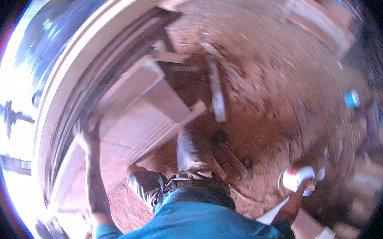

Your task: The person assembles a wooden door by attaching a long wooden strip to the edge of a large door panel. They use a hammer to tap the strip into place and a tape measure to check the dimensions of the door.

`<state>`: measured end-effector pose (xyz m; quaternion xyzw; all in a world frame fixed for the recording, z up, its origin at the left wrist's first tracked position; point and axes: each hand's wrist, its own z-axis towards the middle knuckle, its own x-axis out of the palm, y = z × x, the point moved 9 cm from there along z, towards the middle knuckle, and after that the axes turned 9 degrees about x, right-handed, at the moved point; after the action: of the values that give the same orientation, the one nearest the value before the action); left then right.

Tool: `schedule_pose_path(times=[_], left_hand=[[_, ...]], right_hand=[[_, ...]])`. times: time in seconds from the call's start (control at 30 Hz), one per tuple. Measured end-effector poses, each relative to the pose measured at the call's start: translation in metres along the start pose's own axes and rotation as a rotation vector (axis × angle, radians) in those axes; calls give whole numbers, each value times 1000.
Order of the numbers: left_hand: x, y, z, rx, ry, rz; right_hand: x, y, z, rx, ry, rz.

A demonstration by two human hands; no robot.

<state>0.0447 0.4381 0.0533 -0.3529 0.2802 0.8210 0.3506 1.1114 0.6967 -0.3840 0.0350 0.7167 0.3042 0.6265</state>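
My left hand point(87, 135) is at the left edge of a large boxlike wooden piece point(132, 121); its fingers are smeared by motion, so their grip does not show. This pale brown piece has raised side boards and several thin lines along its right part. Out to the right, my right hand point(306, 186) is closed on a white container point(294, 178) with a red patch. The container covers part of the fingers, and its contents cannot be made out.
Long stacked boards point(82, 52) curve along the left. A narrow plank point(215, 88) lies on the reddish dirt ground point(268, 88) ahead. A blue and white tub point(352, 99) stands at the far right, and a wooden block point(321, 23) at the upper right. Pale boards point(310, 229) lie beneath my right arm.
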Motion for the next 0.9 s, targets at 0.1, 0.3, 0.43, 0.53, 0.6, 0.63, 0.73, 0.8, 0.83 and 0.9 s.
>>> schedule_pose_path(times=[0.1,0.3,0.43,0.53,0.6,0.63,0.73,0.8,0.83,0.9], left_hand=[[4,7,-1,31,-63,-33],[-14,6,-16,34,-151,-56],[-18,11,-22,35,-180,-63],[-13,20,-24,65,-196,-54],[-12,32,-22,68,-202,-65],[-7,45,-23,33,-152,-102],[21,71,-16,-43,-42,-223],[24,98,-25,-131,-2,-217],[25,106,-30,-171,51,-205],[35,113,-35,-242,154,-199]], right_hand=[[15,41,-17,-60,19,50],[60,119,-110,-249,413,353],[79,208,-329,-403,1221,546],[-64,308,-558,-759,1760,711],[-189,336,-661,-1106,2196,1021],[-251,332,-691,-1175,2458,1145],[-383,306,-734,-1402,3194,1130],[-423,281,-756,-1690,3383,922],[-438,270,-768,-1757,3404,843],[-455,260,-783,-1884,3488,502]])
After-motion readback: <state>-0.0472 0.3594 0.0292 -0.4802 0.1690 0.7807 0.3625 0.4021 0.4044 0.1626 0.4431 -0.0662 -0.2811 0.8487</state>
